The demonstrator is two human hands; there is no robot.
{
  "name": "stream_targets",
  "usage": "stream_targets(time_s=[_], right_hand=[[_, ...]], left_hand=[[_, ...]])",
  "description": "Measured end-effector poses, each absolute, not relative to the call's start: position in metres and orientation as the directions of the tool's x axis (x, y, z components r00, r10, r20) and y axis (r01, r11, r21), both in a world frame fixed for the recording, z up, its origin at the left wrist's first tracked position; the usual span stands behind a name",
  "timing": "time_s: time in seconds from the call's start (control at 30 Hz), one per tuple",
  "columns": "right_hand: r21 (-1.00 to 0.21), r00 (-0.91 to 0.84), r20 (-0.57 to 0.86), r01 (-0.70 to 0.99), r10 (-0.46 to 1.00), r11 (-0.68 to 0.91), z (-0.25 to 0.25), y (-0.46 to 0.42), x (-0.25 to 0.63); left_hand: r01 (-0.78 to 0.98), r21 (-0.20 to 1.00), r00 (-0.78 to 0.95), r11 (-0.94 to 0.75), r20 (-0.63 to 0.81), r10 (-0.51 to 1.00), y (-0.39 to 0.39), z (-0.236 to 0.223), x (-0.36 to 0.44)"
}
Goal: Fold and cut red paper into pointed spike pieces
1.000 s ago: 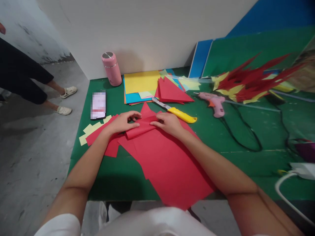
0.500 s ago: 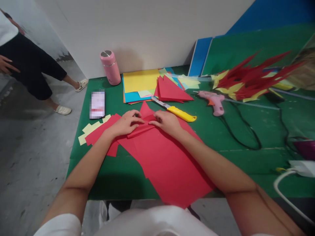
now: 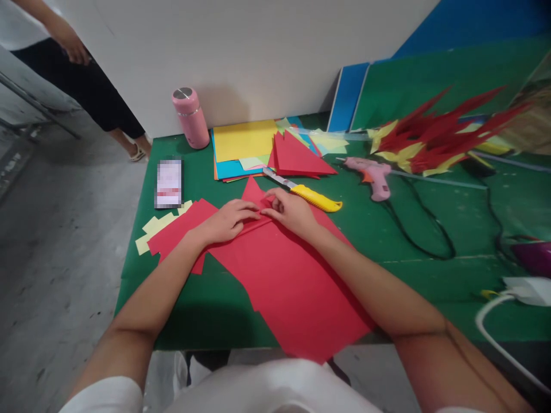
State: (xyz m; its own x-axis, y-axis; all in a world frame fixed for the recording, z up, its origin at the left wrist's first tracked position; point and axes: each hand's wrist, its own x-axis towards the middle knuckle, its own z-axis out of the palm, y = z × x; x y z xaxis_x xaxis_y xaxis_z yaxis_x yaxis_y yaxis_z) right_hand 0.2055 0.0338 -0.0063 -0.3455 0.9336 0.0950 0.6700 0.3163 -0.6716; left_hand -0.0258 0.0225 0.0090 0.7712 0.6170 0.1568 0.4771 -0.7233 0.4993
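Note:
Both my hands meet over a folded piece of red paper (image 3: 255, 226), which lies on larger red sheets (image 3: 305, 281). My left hand (image 3: 230, 221) presses on the fold with its fingers held together. My right hand (image 3: 289, 211) pinches the same paper, thumb against the fingers. A red pointed corner (image 3: 251, 188) sticks out beyond my fingertips. Just past my right hand lies a yellow utility knife (image 3: 317, 198) with its blade out. Under my left forearm are red paper strips (image 3: 183, 226) and pale yellow pieces (image 3: 157, 226).
A phone (image 3: 169, 183) and a pink bottle (image 3: 191, 118) stand at the left of the green table (image 3: 193, 318). Coloured sheets (image 3: 245, 140) and folded red triangles (image 3: 301, 156) lie behind. To the right are a corded glue gun (image 3: 374, 175) and red-yellow paper flames (image 3: 443, 135). A person (image 3: 73, 80) is at far left.
My left hand has slid right along the fold, closer to my right hand, and its fingers have come together. The person at left has moved nearer the white wall.

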Motion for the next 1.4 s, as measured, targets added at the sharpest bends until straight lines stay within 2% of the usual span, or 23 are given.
stream_targets(time_s=[0.33, 0.5, 0.6, 0.73, 1.0, 1.13, 1.27, 1.4], right_hand=[[-0.700, -0.395, 0.161, 0.601, 0.905, 0.387, -0.008, 0.037, 0.210], [-0.677, -0.473, 0.259, 0.533, 0.842, 0.508, 0.000, 0.038, 0.224], [-0.596, -0.596, 0.348, 0.456, 0.724, 0.661, 0.003, 0.039, 0.236], [-0.375, -0.745, 0.425, 0.372, 0.515, 0.849, -0.002, 0.040, 0.246], [-0.157, -0.804, 0.430, 0.382, 0.411, 0.911, 0.000, 0.035, 0.250], [-0.137, -0.837, 0.412, 0.333, 0.360, 0.933, 0.001, 0.035, 0.248], [-0.172, -0.851, 0.363, 0.339, 0.380, 0.925, 0.001, 0.035, 0.246], [-0.147, -0.856, 0.361, 0.340, 0.370, 0.929, 0.002, 0.032, 0.243]], left_hand=[[0.481, 0.464, 0.775, -0.744, 0.171, 0.608, 0.024, 0.006, -0.024], [0.492, 0.466, 0.773, -0.736, 0.156, 0.615, 0.024, 0.006, -0.023], [0.489, 0.467, 0.773, -0.737, 0.160, 0.614, 0.025, 0.007, -0.024], [0.476, 0.466, 0.779, -0.746, 0.170, 0.603, 0.026, 0.006, -0.024], [0.472, 0.466, 0.775, -0.749, 0.186, 0.604, 0.026, 0.002, -0.025], [0.469, 0.466, 0.775, -0.750, 0.190, 0.603, 0.026, 0.002, -0.025], [0.476, 0.474, 0.769, -0.741, 0.185, 0.612, 0.026, 0.002, -0.025], [0.473, 0.470, 0.769, -0.745, 0.193, 0.610, 0.026, 0.001, -0.025]])
